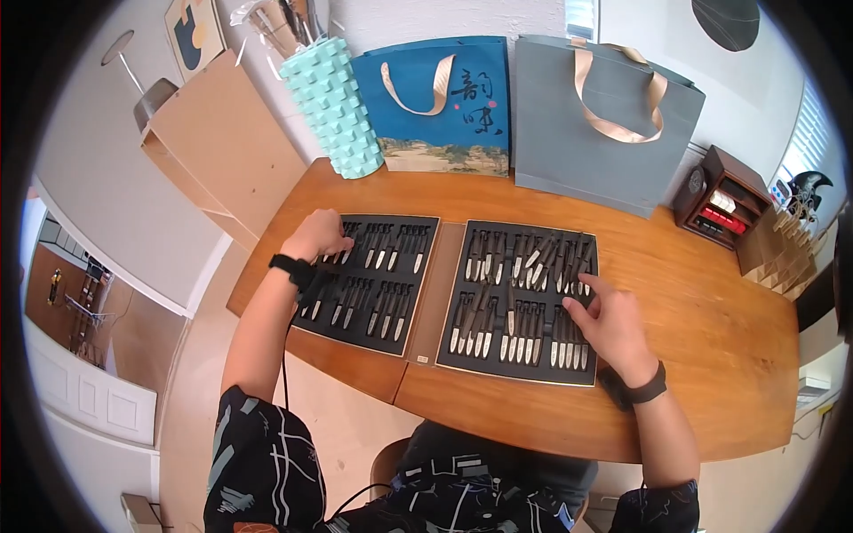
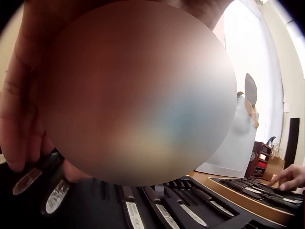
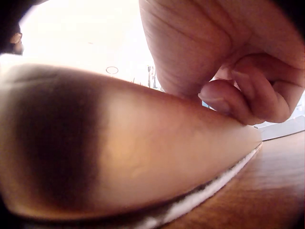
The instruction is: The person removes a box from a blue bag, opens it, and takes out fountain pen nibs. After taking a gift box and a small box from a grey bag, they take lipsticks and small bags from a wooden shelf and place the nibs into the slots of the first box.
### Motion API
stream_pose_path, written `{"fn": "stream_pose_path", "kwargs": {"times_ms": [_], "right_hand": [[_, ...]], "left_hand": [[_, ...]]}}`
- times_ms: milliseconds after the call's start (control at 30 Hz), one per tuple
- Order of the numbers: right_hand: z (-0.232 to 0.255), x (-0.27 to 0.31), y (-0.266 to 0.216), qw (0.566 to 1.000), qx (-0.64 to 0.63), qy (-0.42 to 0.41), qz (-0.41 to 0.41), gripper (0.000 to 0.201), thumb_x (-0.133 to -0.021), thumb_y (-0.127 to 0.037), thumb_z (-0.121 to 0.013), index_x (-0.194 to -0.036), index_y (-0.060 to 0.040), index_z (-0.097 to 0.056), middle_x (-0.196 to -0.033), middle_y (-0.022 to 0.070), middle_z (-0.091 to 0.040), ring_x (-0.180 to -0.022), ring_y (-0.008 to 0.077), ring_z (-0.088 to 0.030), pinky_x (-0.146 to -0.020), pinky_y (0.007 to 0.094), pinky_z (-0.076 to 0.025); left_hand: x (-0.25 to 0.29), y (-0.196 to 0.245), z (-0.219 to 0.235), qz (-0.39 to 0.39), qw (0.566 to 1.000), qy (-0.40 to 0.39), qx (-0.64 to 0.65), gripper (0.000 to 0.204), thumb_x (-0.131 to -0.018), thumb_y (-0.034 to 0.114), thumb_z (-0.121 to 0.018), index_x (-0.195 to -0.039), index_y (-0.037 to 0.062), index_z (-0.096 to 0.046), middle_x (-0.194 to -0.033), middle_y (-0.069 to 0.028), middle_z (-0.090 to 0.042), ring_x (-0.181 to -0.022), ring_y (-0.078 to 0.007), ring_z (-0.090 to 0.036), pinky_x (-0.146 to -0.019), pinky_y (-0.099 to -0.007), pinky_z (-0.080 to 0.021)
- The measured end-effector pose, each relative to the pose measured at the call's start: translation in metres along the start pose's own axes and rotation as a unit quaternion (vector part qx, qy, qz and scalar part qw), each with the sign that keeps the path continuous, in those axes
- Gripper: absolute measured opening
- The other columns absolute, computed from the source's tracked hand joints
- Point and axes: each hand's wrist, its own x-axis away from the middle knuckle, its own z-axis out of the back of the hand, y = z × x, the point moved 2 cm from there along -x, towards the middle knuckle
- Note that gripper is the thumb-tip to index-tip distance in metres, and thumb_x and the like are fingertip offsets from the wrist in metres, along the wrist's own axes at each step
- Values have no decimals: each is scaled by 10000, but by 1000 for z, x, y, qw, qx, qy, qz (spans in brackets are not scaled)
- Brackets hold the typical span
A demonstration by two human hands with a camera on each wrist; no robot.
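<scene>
On the table lies a hinged two-part case with black slotted inserts, a left tray (image 1: pixel 402 351) and a right tray (image 1: pixel 593 377). Both hold rows of slim dark sticks with silvery, rounded ends. My left hand (image 1: pixel 318 235) reaches down over the left tray's upper left, its fingertips on either side of a dark stick (image 2: pixel 56 196) with a silvery end. A blurred round patch hides much of that view. My right hand (image 1: pixel 613 324) hovers at the right tray's right edge, thumb and index finger apart. Several loose sticks (image 1: pixel 533 259) lie crosswise atop that tray's upper rows.
Behind the case stand a turquoise studded vase (image 1: pixel 330 107), a blue paper bag (image 1: pixel 435 115) and a grey paper bag (image 1: pixel 604 133). A small dark wooden cabinet (image 1: pixel 724 195) is at the back right, beside a brown paper bag (image 1: pixel 782 253). A wooden shelf (image 1: pixel 222 151) stands left.
</scene>
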Motion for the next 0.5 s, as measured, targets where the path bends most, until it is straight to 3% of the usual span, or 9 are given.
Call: {"fn": "stream_pose_path", "kwargs": {"times_ms": [33, 167, 233, 333, 467, 500], "right_hand": [[1, 0, -1, 1000, 1, -1, -5, 455, -904, -270, -815, -1256, 7, -735, -653, 130, -706, -611, 302, -708, -644, 412, -568], [1, 0, 1, 1000, 2, 4, -1, 452, -904, -270, -815, -1261, -4, -737, -660, 128, -707, -623, 308, -710, -652, 419, -569], [0, 1, 1, 1000, 11, 4, -6, 445, -903, -272, -815, -1261, -18, -741, -666, 125, -709, -642, 311, -715, -664, 427, -570], [1, 1, 1, 1000, 9, 0, -11, 439, -904, -276, -813, -1258, -27, -743, -673, 121, -713, -660, 315, -720, -675, 432, -572], [2, 2, 0, 1000, 14, 5, -1, 430, -908, -278, -808, -1250, -26, -742, -673, 121, -715, -660, 321, -721, -673, 435, -574], [3, 2, -1, 1000, 15, 4, 1, 425, -910, -277, -805, -1246, -26, -742, -674, 122, -715, -661, 324, -722, -672, 437, -576]], "left_hand": [[-2, 2, 3, -11, 1000, -1, -20, 298, -820, 261, -841, -906, -22, -803, -873, -208, -780, -866, -345, -773, -795, -433, -608], [-12, 6, 1, -13, 999, 14, -48, 293, -821, 215, -842, -866, -67, -776, -829, -216, -773, -756, -310, -776, -734, -412, -616], [-10, 11, 3, 20, 999, -45, -13, 283, -832, 173, -833, -807, -95, -747, -765, -220, -757, -639, -273, -760, -670, -385, -617], [-3, 18, 10, 26, 999, -39, 10, 277, -849, 144, -819, -772, -106, -730, -726, -221, -744, -589, -257, -748, -643, -368, -615], [1, 24, 12, 50, 998, -43, 19, 300, -859, 179, -819, -776, -97, -736, -726, -211, -746, -629, -277, -760, -650, -383, -613], [3, 29, 12, 46, 998, -46, -17, 244, -866, 160, -781, -844, -82, -757, -789, -210, -762, -706, -286, -776, -687, -394, -624]]}}
